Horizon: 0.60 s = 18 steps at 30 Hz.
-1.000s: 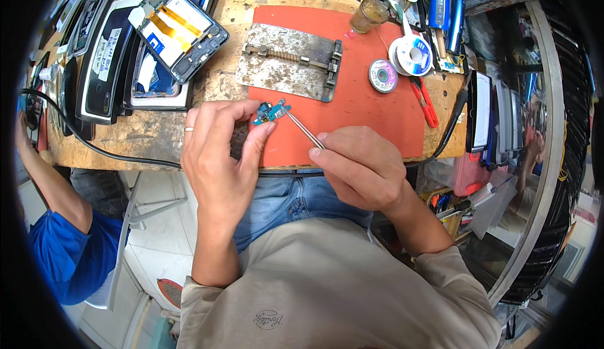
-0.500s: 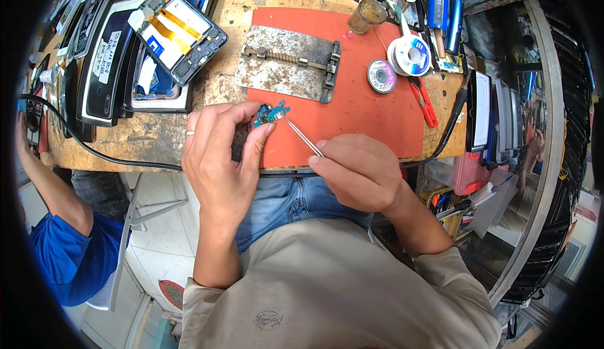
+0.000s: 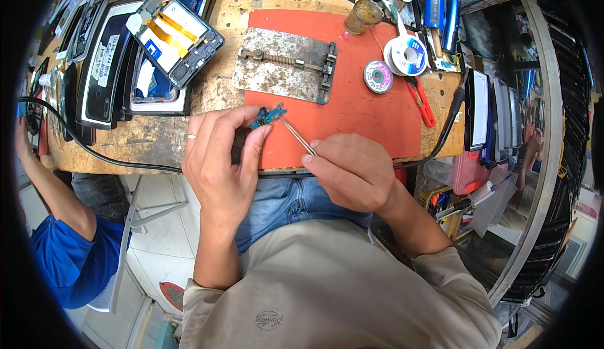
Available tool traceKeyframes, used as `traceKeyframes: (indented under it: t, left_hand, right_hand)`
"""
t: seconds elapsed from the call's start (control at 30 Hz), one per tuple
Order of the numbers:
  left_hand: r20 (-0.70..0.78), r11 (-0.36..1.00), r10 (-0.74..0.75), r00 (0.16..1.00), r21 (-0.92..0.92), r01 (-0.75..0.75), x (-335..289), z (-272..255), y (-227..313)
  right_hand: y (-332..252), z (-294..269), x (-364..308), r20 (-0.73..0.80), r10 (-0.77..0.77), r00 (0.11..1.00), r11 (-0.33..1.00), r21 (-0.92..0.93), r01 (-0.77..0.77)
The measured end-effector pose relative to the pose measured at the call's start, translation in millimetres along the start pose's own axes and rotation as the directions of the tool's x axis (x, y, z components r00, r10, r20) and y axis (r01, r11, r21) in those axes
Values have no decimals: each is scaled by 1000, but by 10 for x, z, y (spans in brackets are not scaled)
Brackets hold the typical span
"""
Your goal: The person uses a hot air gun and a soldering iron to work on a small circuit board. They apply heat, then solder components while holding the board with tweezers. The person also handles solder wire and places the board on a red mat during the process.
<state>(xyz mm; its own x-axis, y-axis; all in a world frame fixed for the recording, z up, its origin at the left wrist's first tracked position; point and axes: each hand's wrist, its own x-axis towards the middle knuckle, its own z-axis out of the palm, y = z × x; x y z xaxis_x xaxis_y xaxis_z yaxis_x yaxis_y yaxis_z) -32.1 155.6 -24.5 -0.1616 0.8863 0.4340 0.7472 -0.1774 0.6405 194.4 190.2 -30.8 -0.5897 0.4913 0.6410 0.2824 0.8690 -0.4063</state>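
Down close, our right hand (image 3: pixel 355 170) grips metal tweezers (image 3: pixel 297 136), while our left hand (image 3: pixel 217 151) pinches a small blue circuit board (image 3: pixel 275 116) above the near part of a red mat (image 3: pixel 362 113). We cannot tell whether the tweezer tips touch it. Beyond, we have a stained metal holder (image 3: pixel 277 80), a small spool (image 3: pixel 377 77) to its right, and, farthest, a brownish jar (image 3: pixel 363 17).
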Motion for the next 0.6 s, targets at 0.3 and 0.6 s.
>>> traceKeyframes:
  t: [0.3, 0.6]
  left_hand:
    - [-35, 997, 77, 996, -5, -77, 1, 20, -33]
    - [14, 1000, -12, 1000, -10, 12, -6, -11, 24]
  right_hand:
    - [6, 83, -7, -64, -11, 998, 1000, 8, 12]
    - [206, -374, 315, -200, 146, 969, 966, -184, -183]
